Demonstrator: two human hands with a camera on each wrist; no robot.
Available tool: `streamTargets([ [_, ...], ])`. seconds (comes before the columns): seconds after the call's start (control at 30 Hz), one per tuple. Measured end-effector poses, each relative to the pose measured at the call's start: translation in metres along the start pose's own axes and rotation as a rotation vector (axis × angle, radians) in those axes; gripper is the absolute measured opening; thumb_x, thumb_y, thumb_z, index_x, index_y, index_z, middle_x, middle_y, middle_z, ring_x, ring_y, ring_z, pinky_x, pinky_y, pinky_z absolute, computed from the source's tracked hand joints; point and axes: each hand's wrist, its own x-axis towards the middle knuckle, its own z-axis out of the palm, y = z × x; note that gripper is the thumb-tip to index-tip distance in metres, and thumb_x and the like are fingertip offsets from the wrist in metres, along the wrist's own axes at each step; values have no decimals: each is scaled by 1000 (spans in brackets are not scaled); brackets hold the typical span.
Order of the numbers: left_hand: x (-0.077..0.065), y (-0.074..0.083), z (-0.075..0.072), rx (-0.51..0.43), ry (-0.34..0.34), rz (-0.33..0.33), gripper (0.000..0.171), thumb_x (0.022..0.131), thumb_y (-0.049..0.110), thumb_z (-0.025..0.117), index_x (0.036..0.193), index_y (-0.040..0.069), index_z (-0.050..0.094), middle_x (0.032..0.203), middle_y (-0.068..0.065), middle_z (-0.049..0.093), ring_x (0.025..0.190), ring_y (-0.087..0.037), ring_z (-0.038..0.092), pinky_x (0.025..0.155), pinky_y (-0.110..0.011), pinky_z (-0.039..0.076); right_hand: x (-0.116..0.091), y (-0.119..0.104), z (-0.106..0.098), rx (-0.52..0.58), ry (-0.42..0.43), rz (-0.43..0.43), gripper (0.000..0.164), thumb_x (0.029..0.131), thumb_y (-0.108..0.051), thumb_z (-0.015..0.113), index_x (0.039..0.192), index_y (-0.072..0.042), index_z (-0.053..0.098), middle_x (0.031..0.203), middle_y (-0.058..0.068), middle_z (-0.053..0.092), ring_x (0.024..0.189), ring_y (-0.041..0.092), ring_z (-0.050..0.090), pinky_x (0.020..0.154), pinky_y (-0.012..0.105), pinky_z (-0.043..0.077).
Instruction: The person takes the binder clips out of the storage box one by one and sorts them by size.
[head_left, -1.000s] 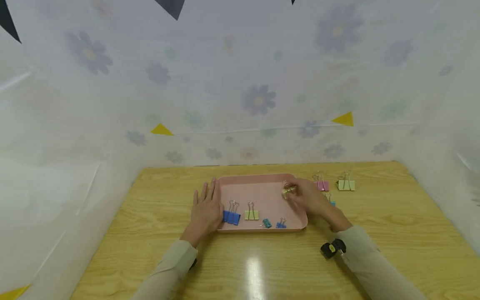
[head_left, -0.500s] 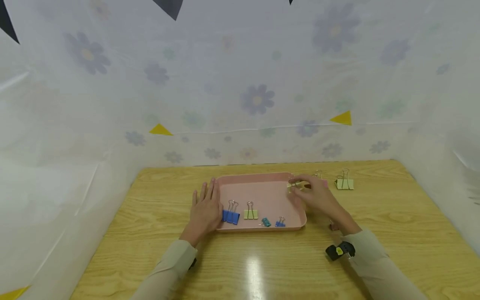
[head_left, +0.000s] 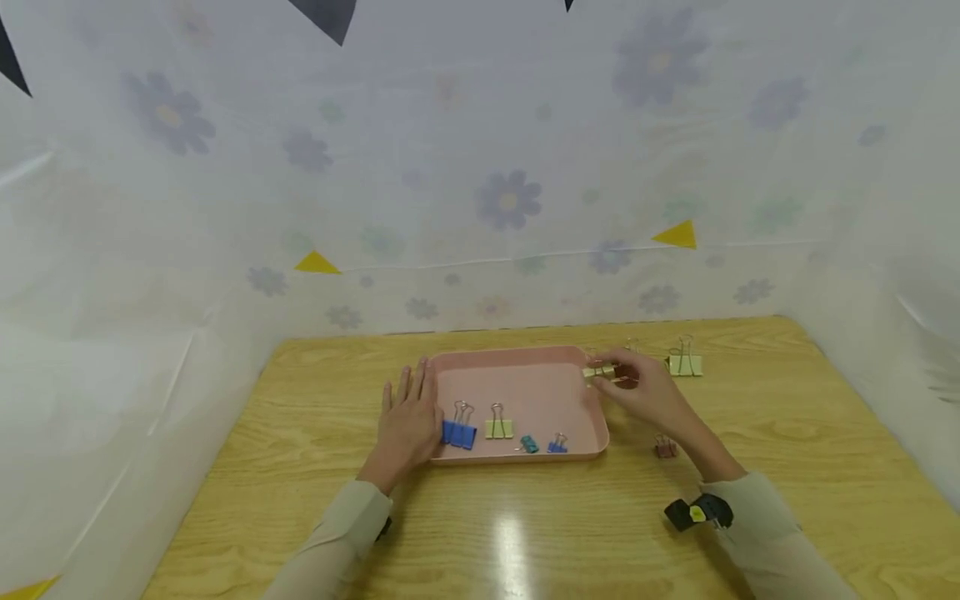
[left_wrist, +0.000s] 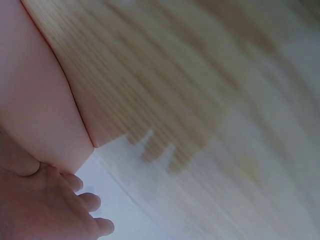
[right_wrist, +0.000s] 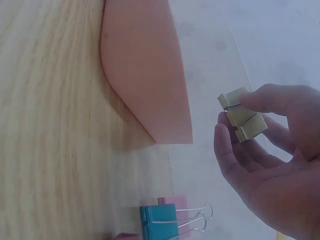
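My right hand [head_left: 651,393] pinches a pale yellow binder clip [right_wrist: 245,116] between thumb and fingers, up by the right rim of the pink tray [head_left: 517,387]. Flat against the tray's left side rests my left hand [head_left: 407,427], its fingers straight. Along the tray's near side lie a large blue binder clip [head_left: 459,434], a yellow binder clip [head_left: 498,429], a small teal binder clip [head_left: 529,444] and a small blue binder clip [head_left: 557,447].
Right of the tray stand a pale yellow-green binder clip [head_left: 685,365] and a small dark red one [head_left: 665,447]. In the right wrist view, a teal binder clip [right_wrist: 161,221] overlaps a pink binder clip [right_wrist: 181,200]. A flowered sheet [head_left: 420,208] rises behind the table [head_left: 322,517].
With the yellow clip in its fingers, my right hand has moved right, from over the tray's inside to its right rim. The dark red clip has come into sight. My left hand stays put.
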Motion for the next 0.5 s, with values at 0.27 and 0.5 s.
streamTargets([
  [0.27,0,0,1,18,-11,-12,65,109,23,34,164,2,8,171,-14,9,156,-39,11,122,-63,10,-23,-1,-11,75,20,39,28,97,-9,71,124,0,70,123,16,68,102,11,67,83,21,56],
  [0.5,3,6,0,43,-20,-18,65,109,23,34,165,4,7,172,-13,8,156,-37,10,122,-62,10,-40,-1,-24,35,51,65,26,97,-11,73,121,-1,72,120,15,70,105,4,66,86,17,53],
])
